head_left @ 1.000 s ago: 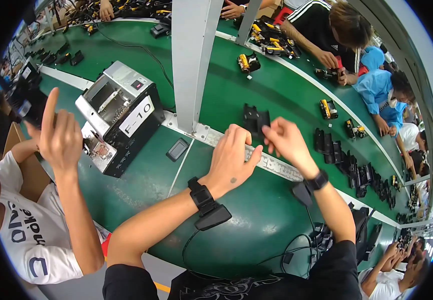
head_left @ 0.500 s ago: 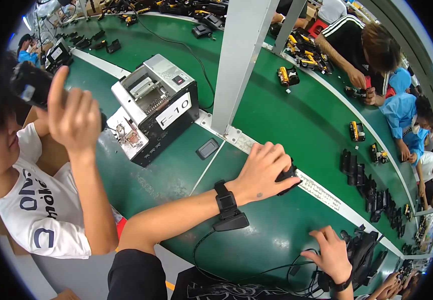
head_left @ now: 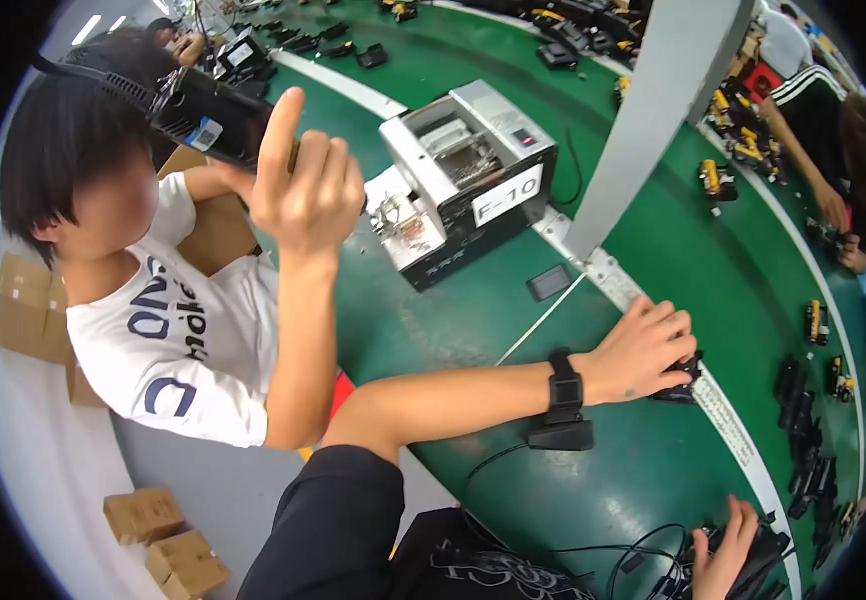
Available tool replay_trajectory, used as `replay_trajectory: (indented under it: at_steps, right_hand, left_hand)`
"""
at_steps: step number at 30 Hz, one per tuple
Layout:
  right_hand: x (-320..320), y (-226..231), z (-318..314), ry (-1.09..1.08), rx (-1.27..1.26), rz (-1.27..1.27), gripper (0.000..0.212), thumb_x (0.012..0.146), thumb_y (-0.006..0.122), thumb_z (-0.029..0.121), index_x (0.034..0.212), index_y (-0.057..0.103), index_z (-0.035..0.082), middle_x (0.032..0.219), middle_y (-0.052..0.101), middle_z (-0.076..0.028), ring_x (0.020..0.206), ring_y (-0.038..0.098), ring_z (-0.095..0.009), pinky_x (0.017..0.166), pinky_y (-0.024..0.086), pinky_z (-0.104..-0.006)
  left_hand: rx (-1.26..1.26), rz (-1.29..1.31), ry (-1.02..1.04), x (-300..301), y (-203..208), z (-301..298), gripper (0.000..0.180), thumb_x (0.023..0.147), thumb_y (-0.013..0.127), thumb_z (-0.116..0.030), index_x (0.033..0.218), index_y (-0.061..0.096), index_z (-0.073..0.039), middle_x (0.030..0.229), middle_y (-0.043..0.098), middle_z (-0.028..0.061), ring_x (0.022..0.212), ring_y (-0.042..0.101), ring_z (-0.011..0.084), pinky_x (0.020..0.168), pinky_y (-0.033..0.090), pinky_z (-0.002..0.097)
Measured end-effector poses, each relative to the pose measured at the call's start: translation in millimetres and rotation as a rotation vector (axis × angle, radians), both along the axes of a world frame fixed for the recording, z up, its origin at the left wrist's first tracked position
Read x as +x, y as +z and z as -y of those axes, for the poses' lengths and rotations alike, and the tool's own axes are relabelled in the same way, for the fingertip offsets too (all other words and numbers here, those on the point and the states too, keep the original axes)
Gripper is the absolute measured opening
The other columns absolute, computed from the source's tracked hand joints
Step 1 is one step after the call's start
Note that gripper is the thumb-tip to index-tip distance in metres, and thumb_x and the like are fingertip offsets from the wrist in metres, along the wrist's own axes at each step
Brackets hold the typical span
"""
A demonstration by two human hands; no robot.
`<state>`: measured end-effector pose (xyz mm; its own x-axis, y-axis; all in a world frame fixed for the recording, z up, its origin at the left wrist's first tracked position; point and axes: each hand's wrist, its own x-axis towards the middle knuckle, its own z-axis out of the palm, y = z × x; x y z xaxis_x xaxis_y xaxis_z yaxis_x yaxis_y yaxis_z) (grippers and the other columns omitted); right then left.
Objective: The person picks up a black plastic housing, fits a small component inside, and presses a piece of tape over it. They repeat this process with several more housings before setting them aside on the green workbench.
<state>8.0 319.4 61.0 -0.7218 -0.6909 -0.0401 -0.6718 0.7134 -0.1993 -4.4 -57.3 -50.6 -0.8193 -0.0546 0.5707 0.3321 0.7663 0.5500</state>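
Note:
My left hand (head_left: 641, 350) reaches across the green work table, palm down. Its fingers curl over a black plastic part (head_left: 679, 386) at the pale metal edge strip, and most of that part is hidden beneath them. A black strap with a box-shaped module (head_left: 563, 430) sits on the left wrist. At the lower right, my right hand (head_left: 725, 556) is open, thumb and fingers apart. It is beside a heap of black plastic pieces (head_left: 765, 556) and loops of black cable (head_left: 643, 555). I cannot make out anything held in the right hand.
A grey-and-black bench machine (head_left: 473, 190) stands left of a metal post (head_left: 653, 130). A flat dark rectangular piece (head_left: 550, 283) lies near it. On my left, a person's raised hand (head_left: 303, 190) is beside a black cylindrical tool (head_left: 215, 118). Black parts (head_left: 803, 430) line the green belt.
The view has swung left, so the scene sits further right. My left hand still covers the black part, and my right hand has fingers raised beside the heap.

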Motion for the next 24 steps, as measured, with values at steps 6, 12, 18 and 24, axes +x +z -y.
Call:
replay_trajectory:
  at_steps: [6, 12, 18, 24]
  right_hand:
    - [0, -45, -41, -0.181, -0.069, -0.179, 0.029, 0.089, 0.074, -0.002, 0.116, 0.065, -0.002, 0.115, 0.064, -0.02, 0.114, 0.063, -0.043, 0.099, 0.051, -0.0457]
    - [-2, -31, -42, -0.243, -0.039, -0.023, 0.024, 0.092, 0.072, -0.002, 0.114, 0.063, -0.003, 0.116, 0.064, -0.02, 0.112, 0.062, -0.043, 0.098, 0.051, -0.0454]
    - [9, -15, -47, -0.338, 0.068, -0.081, 0.016, 0.093, 0.076, 0.007, 0.098, 0.063, 0.002, 0.094, 0.06, -0.017, 0.088, 0.064, -0.041, 0.077, 0.051, -0.0486]
    - [-21, -16, -33, -0.309, -0.076, -0.052, 0.013, 0.094, 0.076, 0.008, 0.103, 0.068, 0.001, 0.097, 0.063, -0.016, 0.092, 0.066, -0.038, 0.079, 0.053, -0.0436]
  left_hand:
    - [0.015, 0.004, -0.022, -2, -4, 3, 0.027, 0.086, 0.085, -0.032, 0.096, 0.069, -0.012, 0.108, 0.059, 0.0059, 0.11, 0.054, 0.0281, 0.094, 0.04, 0.0449]
    - [0.0, -0.028, -0.037, 5, -5, 8, 0.026, 0.088, 0.086, -0.032, 0.099, 0.071, -0.014, 0.109, 0.059, 0.0024, 0.11, 0.054, 0.0277, 0.094, 0.041, 0.0445]
    - [0.055, -0.086, -0.19, -7, 4, 16, 0.03, 0.082, 0.086, -0.032, 0.098, 0.07, -0.012, 0.107, 0.068, 0.0088, 0.107, 0.063, 0.0346, 0.09, 0.049, 0.0521]
    - [-0.056, -0.013, -0.128, -9, 14, 15, 0.025, 0.078, 0.091, -0.013, 0.092, 0.071, -0.007, 0.109, 0.071, 0.0074, 0.108, 0.063, 0.0328, 0.093, 0.048, 0.0463]
